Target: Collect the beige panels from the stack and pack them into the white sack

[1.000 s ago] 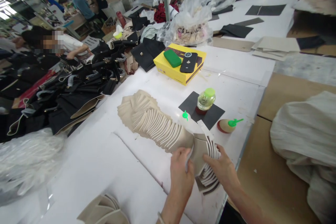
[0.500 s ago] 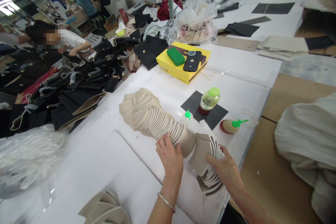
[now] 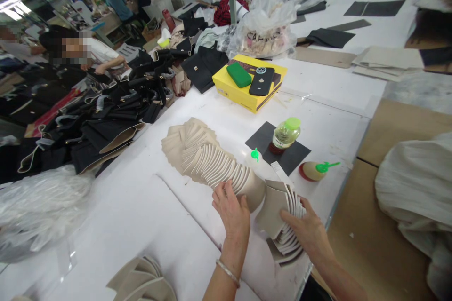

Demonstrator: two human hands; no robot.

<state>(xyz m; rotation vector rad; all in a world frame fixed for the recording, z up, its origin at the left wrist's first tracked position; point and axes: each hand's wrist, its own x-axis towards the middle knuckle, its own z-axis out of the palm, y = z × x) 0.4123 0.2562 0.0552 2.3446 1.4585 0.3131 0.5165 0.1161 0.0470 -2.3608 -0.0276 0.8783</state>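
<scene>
Two fans of beige cut pieces lie on the white table (image 3: 123, 216), meeting in front of the person. The left hand (image 3: 231, 211) lies flat and relaxed, fingers spread, pressing on the near end of the long fan (image 3: 206, 162), which runs away from it to the far left. The right hand (image 3: 306, 231) rests on the smaller fan (image 3: 286, 240) just beside it, at the table's edge, thumb on the top piece; whether it pinches anything cannot be told. Beyond both stands a green-capped bottle (image 3: 285, 134) on a black sheet (image 3: 294, 159).
</scene>
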